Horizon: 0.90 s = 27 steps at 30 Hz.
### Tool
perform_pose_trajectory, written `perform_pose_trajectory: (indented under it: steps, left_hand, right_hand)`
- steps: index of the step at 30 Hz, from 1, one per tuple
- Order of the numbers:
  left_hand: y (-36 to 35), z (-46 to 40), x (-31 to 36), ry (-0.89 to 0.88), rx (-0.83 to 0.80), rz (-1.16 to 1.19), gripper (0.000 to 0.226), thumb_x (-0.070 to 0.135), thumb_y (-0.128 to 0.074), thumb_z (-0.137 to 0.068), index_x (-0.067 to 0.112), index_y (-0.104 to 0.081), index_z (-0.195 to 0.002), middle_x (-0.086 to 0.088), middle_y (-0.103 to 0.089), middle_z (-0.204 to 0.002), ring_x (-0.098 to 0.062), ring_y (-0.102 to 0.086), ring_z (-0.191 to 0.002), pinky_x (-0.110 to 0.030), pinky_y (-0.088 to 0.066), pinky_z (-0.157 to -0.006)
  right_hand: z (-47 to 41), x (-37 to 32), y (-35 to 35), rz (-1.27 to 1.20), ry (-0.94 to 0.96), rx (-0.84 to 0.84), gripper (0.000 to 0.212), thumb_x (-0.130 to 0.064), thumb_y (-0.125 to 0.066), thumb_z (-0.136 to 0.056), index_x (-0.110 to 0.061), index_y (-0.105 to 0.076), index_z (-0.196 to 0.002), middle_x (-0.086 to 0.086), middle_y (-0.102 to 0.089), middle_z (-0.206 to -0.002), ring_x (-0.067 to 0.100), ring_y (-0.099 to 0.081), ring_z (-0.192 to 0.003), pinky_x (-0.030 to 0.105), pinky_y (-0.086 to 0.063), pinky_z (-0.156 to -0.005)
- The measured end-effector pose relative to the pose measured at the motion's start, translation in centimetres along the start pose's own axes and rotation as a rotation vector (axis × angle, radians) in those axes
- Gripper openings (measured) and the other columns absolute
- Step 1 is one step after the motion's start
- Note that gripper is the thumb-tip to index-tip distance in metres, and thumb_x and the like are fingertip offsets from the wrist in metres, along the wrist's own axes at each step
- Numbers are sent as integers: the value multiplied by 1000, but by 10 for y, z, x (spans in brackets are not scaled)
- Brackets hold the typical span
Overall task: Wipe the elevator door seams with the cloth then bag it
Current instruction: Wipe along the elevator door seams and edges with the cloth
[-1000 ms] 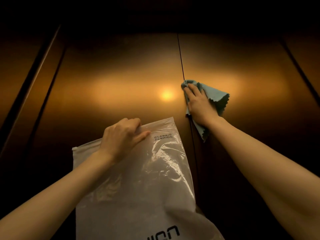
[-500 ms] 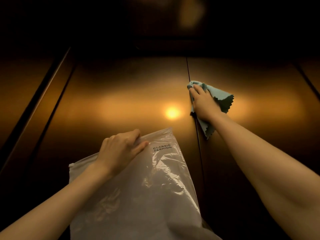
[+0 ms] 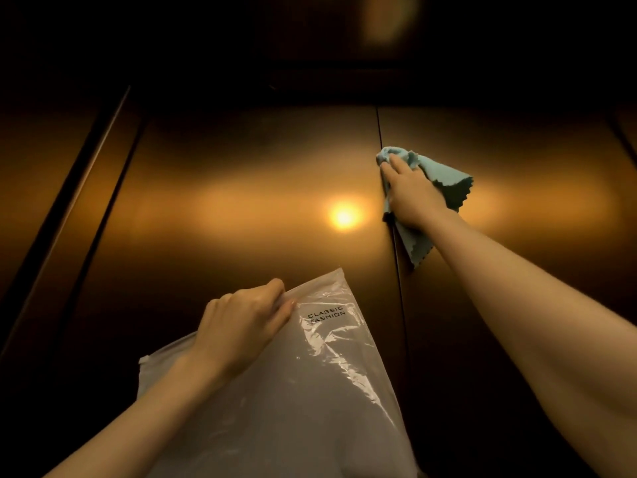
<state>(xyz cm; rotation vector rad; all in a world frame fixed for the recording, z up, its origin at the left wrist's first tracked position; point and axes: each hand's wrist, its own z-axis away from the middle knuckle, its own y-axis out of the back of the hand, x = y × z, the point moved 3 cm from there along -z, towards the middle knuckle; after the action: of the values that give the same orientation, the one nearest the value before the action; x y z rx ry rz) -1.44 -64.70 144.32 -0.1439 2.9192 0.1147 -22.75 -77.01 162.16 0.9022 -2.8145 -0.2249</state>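
Two bronze elevator doors meet at a thin dark centre seam point(image 3: 380, 129) that runs down the middle of the view. My right hand point(image 3: 412, 194) presses a light blue cloth point(image 3: 451, 182) flat against that seam, with cloth corners sticking out above, to the right and below the hand. My left hand point(image 3: 241, 326) grips the top edge of a frosted plastic zip bag point(image 3: 303, 391) printed "CLASSIC FASHION", held low in front of the left door panel point(image 3: 224, 201).
A bright lamp reflection point(image 3: 344, 216) glows on the left door near the seam. Dark side seams and frame strips run down the left point(image 3: 69, 188) and far right. The door header above is dark.
My right hand and the cloth have slid upward along the centre seam. The view has tilted up. My left hand still holds the bag in about the same pose.
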Motion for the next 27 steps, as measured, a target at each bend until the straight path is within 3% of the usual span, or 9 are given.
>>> perform_pose_trajectory:
  steps: [5, 11, 16, 27]
  left_hand:
    - [7, 36, 6, 114, -32, 30, 31, 49, -44, -91, 19, -49, -82, -2, -65, -72, -34, -63, -74, -37, -47, -57]
    - [17, 114, 25, 84, -126, 9, 27, 47, -44, -92, 22, -49, -83, 1, -66, -75, -27, -64, -72, -35, -48, -58]
    - [18, 172, 38, -3, -226, -60, 47, 57, -20, -84, 23, -51, -80, 4, -61, -66, -21, -61, -58, -35, -50, -51]
    - [15, 244, 67, -86, -309, -72, 34, 47, -29, -89, 25, -46, -68, 9, -49, -53, -12, -49, -40, -23, -32, -35]
  right_hand:
    - [54, 0, -6, -5, 26, -34, 55, -12, -42, -97, -19, -22, -148, -3, -13, -157, 30, -17, -141, 50, -35, -104]
    - [158, -3, -24, -33, 71, -127, 54, -14, -35, -100, -19, -17, -150, -4, -8, -158, 31, -12, -142, 48, -29, -110]
    - [226, -14, -31, -103, 29, -157, 57, -13, -39, -99, -19, -17, -150, -4, -8, -158, 31, -11, -142, 46, -27, -111]
    - [355, -39, -53, -125, -21, -265, 60, -11, -42, -96, -16, -16, -150, 0, -11, -158, 32, -10, -144, 42, -19, -116]
